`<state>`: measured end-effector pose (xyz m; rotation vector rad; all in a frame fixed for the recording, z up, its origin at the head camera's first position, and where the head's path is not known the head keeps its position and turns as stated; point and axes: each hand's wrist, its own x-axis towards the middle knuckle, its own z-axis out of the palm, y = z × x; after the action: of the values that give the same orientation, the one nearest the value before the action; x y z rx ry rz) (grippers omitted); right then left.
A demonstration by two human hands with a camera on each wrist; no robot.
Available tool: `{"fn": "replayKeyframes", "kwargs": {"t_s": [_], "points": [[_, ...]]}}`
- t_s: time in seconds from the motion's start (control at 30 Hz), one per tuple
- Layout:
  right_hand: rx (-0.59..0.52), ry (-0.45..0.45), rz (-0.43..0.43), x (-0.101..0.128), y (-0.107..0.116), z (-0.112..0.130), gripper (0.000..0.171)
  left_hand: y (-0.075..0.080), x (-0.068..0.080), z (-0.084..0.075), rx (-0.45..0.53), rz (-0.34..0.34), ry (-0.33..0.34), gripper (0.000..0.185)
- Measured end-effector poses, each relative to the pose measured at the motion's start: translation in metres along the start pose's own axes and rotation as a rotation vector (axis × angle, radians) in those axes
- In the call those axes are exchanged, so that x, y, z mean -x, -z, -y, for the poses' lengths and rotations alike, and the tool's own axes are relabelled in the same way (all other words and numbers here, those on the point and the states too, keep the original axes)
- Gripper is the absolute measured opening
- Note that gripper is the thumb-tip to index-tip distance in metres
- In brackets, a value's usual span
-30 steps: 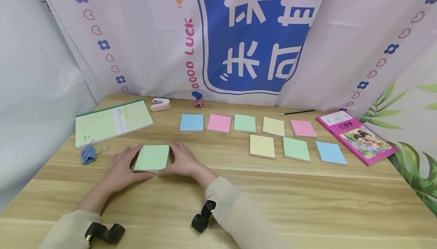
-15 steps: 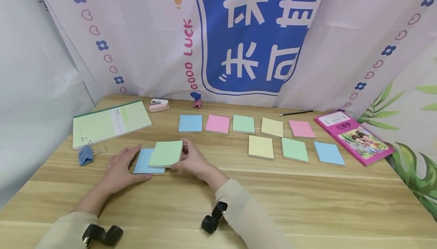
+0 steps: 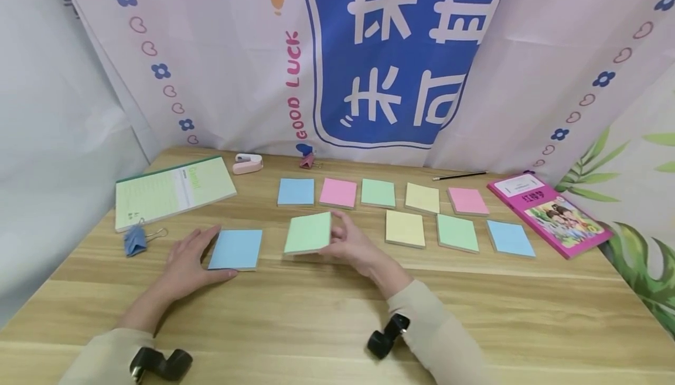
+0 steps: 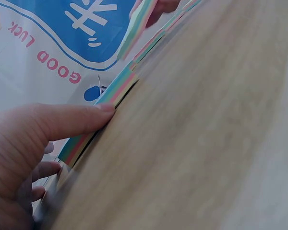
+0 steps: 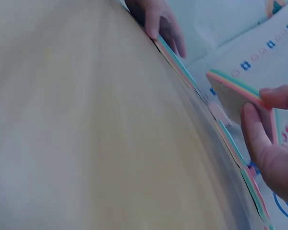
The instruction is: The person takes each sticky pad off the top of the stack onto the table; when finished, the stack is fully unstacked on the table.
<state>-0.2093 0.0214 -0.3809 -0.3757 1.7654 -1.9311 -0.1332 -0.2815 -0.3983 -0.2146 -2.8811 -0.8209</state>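
Observation:
My left hand (image 3: 199,256) rests flat on the table against the left side of a blue-topped sticky-note pad (image 3: 235,249), its thumb (image 4: 74,122) straight along the pad's front edge (image 4: 89,139). My right hand (image 3: 340,239) pinches a green-topped pad (image 3: 308,232) by its right edge and holds it tilted just above the wood, to the right of the blue pad. The right wrist view shows that pad (image 5: 230,84) lifted between thumb and fingers (image 5: 261,139), with the left hand (image 5: 156,19) far behind.
Several pastel pads lie in two rows, from a blue one (image 3: 296,191) to another blue one (image 3: 510,237). Left: a green notebook (image 3: 171,190), blue binder clip (image 3: 136,239), pink stapler (image 3: 248,163). Right: a pencil (image 3: 459,175) and pink book (image 3: 548,212). A banner hangs behind.
My right hand lifted the green pad off the stack and carried it to the right, uncovering the blue pad. The left hand stayed at the stack.

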Motion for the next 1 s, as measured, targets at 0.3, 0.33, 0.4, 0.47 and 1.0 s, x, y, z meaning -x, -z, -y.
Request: {"fn": "replayKeyframes", "kwargs": {"t_s": [0.3,0.33,0.4,0.47,1.0], "points": [[-0.063,-0.009,-0.041,0.02,0.051,0.007,0.087,0.003,0.001,0.001,0.005,-0.008,-0.012,0.09],[-0.063,-0.011,-0.042,0.021,0.053,0.007,0.086,0.003,0.001,0.001,0.003,-0.007,-0.012,0.089],[-0.057,-0.017,-0.045,0.02,0.056,0.005,0.086,0.003,0.001,0.002,0.001,-0.003,-0.012,0.089],[-0.061,-0.019,-0.034,0.018,0.056,0.003,0.086,0.003,0.001,0.002,0.0,-0.001,-0.009,0.089],[0.122,-0.083,-0.049,0.025,0.059,0.016,0.083,0.01,-0.002,0.001,0.039,0.082,0.025,0.089]]}}
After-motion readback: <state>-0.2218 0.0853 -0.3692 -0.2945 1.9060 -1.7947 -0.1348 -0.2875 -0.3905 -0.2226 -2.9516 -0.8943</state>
